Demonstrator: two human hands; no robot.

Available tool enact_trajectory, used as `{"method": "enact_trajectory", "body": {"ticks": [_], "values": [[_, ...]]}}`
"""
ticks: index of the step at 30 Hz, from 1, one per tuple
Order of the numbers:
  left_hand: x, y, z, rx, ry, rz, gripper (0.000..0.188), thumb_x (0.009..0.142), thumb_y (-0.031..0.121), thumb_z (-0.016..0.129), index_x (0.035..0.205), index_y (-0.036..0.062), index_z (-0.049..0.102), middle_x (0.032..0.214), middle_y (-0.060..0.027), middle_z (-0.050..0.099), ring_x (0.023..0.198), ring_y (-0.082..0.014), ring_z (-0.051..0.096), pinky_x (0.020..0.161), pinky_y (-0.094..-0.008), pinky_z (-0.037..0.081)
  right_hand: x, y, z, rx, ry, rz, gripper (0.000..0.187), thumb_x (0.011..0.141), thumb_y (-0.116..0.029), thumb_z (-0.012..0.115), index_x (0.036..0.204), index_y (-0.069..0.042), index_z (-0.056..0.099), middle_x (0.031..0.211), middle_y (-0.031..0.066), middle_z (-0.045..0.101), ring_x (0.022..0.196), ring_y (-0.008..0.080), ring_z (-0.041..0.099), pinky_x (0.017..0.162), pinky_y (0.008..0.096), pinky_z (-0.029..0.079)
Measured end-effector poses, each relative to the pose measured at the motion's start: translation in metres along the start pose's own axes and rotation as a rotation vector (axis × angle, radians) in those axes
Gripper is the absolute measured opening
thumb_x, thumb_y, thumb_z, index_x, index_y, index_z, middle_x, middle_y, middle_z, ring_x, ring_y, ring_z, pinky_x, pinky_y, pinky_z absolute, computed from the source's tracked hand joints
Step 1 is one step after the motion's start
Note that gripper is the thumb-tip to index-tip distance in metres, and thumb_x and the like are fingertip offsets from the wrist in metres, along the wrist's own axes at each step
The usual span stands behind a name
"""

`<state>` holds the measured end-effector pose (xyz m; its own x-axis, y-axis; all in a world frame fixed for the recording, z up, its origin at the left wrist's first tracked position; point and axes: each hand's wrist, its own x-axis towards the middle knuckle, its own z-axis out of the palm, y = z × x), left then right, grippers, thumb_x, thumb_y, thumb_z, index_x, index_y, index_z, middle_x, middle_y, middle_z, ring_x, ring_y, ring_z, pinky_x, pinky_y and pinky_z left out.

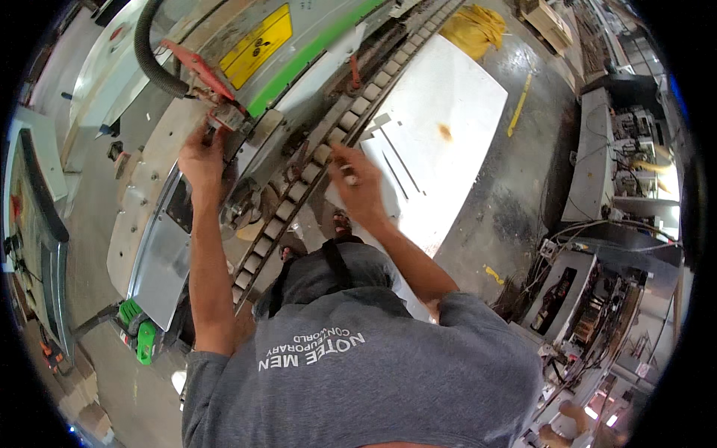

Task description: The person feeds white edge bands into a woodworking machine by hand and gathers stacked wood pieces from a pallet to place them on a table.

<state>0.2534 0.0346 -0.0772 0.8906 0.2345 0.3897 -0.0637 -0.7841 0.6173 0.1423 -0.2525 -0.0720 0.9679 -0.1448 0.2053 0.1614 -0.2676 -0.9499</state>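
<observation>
My left hand [202, 158] is raised at the machine's edge, its fingers bent and closed against the underside of a metal block [228, 117] below a red arm [198, 69]. What those fingers hold, if anything, is hidden. Beside the conveyor chain [297, 191], a row of pale pads, hovers my right hand [357, 183]. Its fingers are curled, and a small pale spot shows among them, too small to name. A large white panel [455, 127] lies to the right of that hand, with narrow grey strips [399, 160] on it.
A black corrugated hose [146, 52] hangs down at the upper left. Machine housing carries a yellow label [258, 46] and a green stripe. Opened machinery with loose cables [575, 299] stands at right. Yellow cloth [474, 30] lies beyond the panel. Green clamps [138, 328] are at lower left.
</observation>
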Motion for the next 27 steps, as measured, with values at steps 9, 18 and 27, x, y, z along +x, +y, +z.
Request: {"method": "enact_trajectory", "body": {"ticks": [9,18,27], "values": [[-0.053,0.029,-0.029,0.008,-0.065,0.17,0.022,0.091,0.008,0.068,0.11,-0.0017,0.071,0.084,-0.0107,0.063,0.069,-0.0184,0.056,0.064,-0.0331,0.048,-0.017,0.091,-0.082,-1.052,-0.206,0.298,0.091,0.082,-0.046,0.075,0.15,-0.002,0.034,0.146,0.0246,0.044,0.128,0.0348,0.048,0.102,0.0488,0.046],[-0.118,0.011,-0.066,-0.162,-0.119,0.16,0.03,0.084,0.002,0.072,0.113,-0.0008,0.068,0.085,-0.0117,0.058,0.07,-0.0243,0.054,0.063,-0.0391,0.046,-0.039,0.042,-0.084,-0.64,-0.055,0.31,0.06,0.083,-0.034,0.075,0.127,0.002,0.055,0.117,0.0204,0.061,0.104,0.031,0.06,0.086,0.043,0.052],[-0.138,0.087,-0.119,-0.589,-0.647,-0.025,0.059,0.072,0.006,0.075,0.128,-0.0022,0.06,0.106,-0.0188,0.064,0.098,-0.0331,0.064,0.084,-0.0411,0.052,-0.055,-0.04,0.057,0.38,-0.269,0.049,0.047,0.097,-0.026,0.066,0.137,-0.005,0.054,0.131,0.0111,0.059,0.116,0.0201,0.056,0.095,0.0356,0.051]]}}
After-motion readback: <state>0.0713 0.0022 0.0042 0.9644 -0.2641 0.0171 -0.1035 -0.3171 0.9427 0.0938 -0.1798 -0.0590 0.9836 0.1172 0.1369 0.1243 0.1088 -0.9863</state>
